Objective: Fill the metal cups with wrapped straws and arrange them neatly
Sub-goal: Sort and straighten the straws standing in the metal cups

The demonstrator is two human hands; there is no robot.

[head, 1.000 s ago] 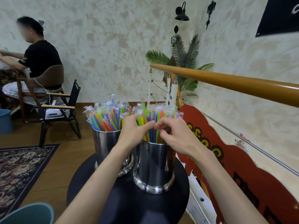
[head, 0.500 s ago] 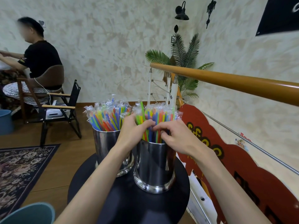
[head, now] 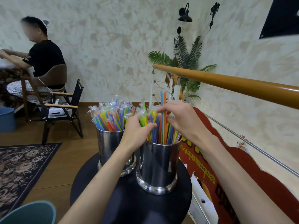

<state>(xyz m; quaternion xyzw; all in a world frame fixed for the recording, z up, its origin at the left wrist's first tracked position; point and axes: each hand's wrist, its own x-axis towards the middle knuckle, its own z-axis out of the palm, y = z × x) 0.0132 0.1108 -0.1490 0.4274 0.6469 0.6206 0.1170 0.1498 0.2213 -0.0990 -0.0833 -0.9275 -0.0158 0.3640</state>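
At frame centre, two metal cups [head: 159, 165] are standing on the bench [head: 132, 206], the left hand [head: 137, 131] and right hand [head: 182, 120] both gripping the nearer cup's wrapped straws [head: 163, 126].

Soft, even indoor light fills the room, with only faint shadows. The steel cups [head: 159, 165] carry bright mirror-like glare and dark reflections. Focus is sharp in the middle. Wide-angle distortion bends the handrail [head: 234, 84] and the walls toward the edges. The seated person's face is blurred.
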